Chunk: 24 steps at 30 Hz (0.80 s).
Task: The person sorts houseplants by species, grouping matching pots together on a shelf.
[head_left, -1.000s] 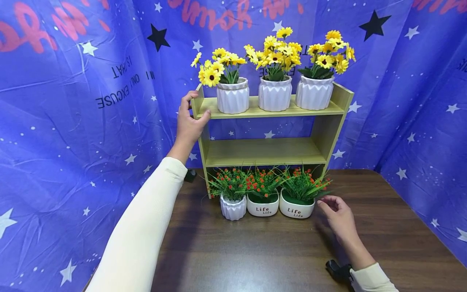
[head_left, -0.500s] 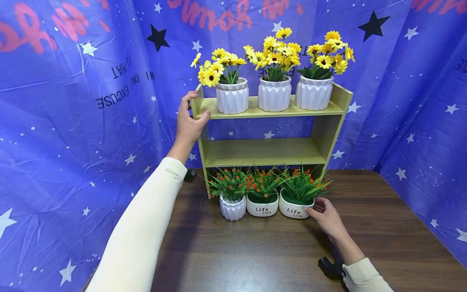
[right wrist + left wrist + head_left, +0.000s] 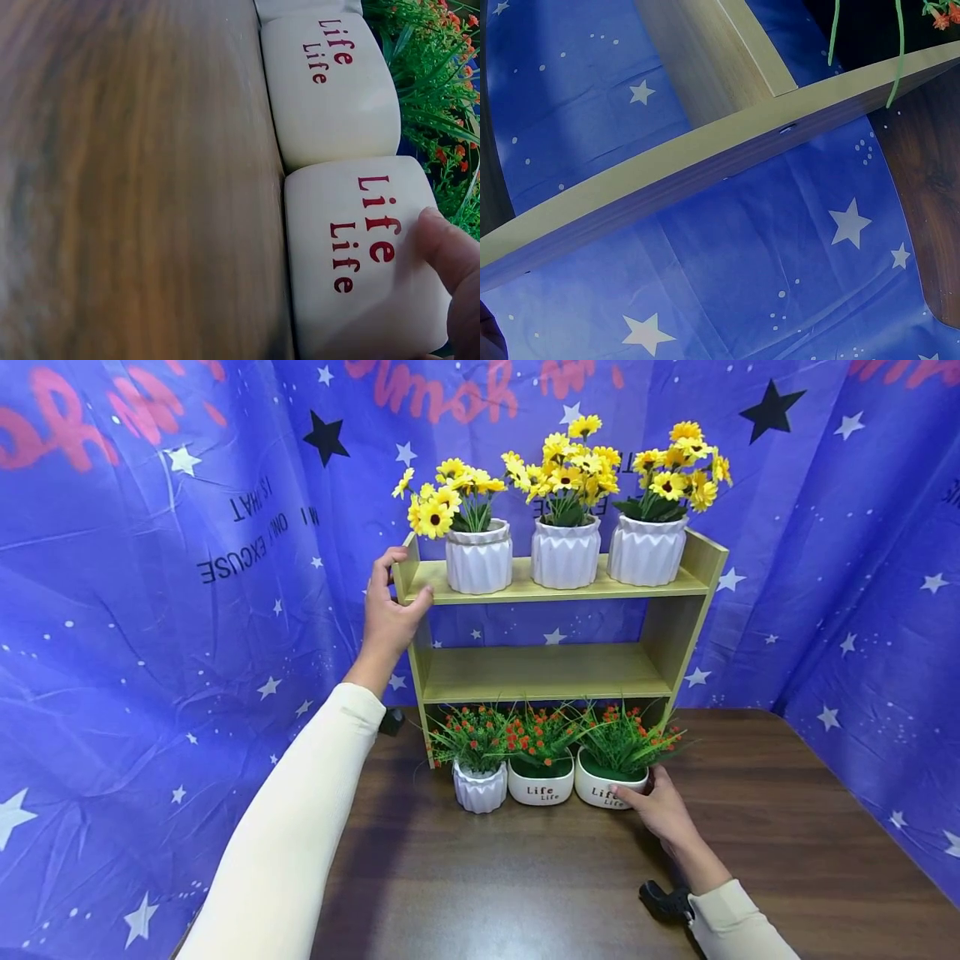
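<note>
One oval "Life" planter [image 3: 595, 790], near the lower right corner of the shelf unit [image 3: 540, 670], pinched by right hand [image 3: 663, 811]; unit's upper left corner gripped by left hand [image 3: 390, 614]; foliage [image 3: 621, 742] should be spared.

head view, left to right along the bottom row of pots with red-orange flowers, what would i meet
Fluted white pot → middle oval "Life" pot → end oval "Life" pot → right grip, its thumb on that last pot's front.

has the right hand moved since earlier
Yes. Against the shelf, the right hand has moved left in the head view and now grips the rightmost Life pot.
</note>
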### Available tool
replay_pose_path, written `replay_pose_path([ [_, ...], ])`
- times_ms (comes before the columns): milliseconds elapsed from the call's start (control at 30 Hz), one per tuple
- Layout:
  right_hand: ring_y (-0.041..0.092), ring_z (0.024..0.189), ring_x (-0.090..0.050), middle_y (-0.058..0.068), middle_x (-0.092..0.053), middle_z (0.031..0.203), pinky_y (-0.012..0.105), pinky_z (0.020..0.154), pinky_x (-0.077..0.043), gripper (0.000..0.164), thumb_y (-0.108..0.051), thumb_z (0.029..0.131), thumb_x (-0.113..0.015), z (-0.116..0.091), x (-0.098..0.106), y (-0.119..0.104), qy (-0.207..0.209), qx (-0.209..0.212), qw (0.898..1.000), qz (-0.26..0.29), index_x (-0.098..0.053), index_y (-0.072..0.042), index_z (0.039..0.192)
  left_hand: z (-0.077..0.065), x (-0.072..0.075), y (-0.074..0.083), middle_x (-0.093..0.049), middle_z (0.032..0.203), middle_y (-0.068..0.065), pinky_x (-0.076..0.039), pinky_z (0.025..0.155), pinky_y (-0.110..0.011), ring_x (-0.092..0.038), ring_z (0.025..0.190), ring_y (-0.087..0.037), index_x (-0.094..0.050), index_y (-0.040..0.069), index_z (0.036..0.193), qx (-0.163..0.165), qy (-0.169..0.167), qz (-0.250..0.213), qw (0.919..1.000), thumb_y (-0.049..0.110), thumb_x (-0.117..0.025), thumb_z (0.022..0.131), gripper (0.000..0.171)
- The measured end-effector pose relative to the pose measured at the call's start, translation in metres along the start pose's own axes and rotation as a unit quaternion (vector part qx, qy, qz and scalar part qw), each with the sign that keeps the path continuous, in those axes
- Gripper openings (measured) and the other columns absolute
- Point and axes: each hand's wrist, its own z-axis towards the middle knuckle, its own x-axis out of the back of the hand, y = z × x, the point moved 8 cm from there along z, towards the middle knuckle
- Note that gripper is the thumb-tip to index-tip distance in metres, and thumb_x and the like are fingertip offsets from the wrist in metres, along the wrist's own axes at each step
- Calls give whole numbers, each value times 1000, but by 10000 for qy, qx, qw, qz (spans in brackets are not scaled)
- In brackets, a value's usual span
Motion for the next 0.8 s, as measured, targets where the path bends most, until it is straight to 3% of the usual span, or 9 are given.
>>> replay_pose_path([
  [167, 35, 126, -45, 30, -47, 138, 42, 102, -37, 80, -26, 90, -74, -2, 0, -3, 151, -84, 9998, -32, -28, 8, 146, 0, 2, 1, -51, 141, -1, -44, 87, -38, -51, 114, -24, -50, 3, 127, -14, 17, 58, 10000, 7, -74, 81, 52],
  [433, 25, 111, -53, 27, -56, 129, 15, 82, -42, 72, -30, 90, -75, -12, 13, -15, 473, 1, 9989, -51, -38, 6, 140, 0, 1, 1, -51, 142, -5, -44, 88, -40, -51, 115, -27, -50, 0, 125, -119, 14, 7, 9999, 5, -74, 82, 50],
  [600, 15, 104, -56, 27, -58, 127, 13, 79, -44, 70, -30, 89, -76, -19, 25, -32, 578, 268, 9979, -148, -41, 6, 137, 0, 0, 0, -52, 140, 0, -45, 83, -37, -51, 112, -25, -51, 4, 125, -49, 14, -29, 10000, 6, -74, 81, 50],
  [800, 1, 96, -56, 30, -57, 127, 13, 76, -46, 70, -29, 91, -74, -26, 38, -61, 546, 624, 9963, -225, -38, 7, 139, 0, 0, 2, -51, 142, -4, -43, 88, -39, -51, 115, -28, -51, 2, 126, -124, 49, 18, 9999, 4, -74, 81, 51],
])
